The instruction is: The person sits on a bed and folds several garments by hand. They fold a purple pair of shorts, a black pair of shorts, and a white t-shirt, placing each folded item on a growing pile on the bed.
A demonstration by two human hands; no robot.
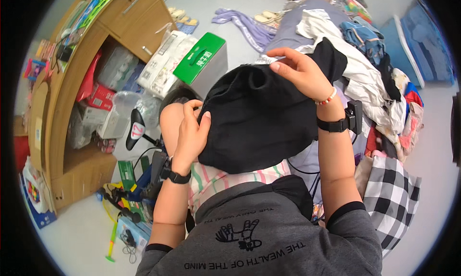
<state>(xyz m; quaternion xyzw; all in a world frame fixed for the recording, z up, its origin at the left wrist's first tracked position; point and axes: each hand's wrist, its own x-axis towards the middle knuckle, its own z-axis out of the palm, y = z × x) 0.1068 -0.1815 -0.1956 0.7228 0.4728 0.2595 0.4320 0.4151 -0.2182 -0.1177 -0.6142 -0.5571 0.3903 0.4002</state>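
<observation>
A black garment (252, 121) lies across my lap, over striped pink, green and white cloth (205, 182). An edge with a gathered band curves along its far left side. My left hand (192, 132) pinches the garment's left edge between thumb and fingers. Over its far right part is my right hand (302, 74), thumb and forefinger apart with nothing seen between them. Whether its hidden fingers touch the fabric I cannot tell. Black straps circle both wrists; the right one carries a small black device (354, 116).
A pile of clothes (354, 67) spreads ahead and right, near blue plastic bins (425, 45). A green-topped box (200, 58) and white packages (164, 63) stand ahead left. Further left are a wooden desk (86, 41) and a small saddle (136, 130). Checked cloth (390, 200) lies right.
</observation>
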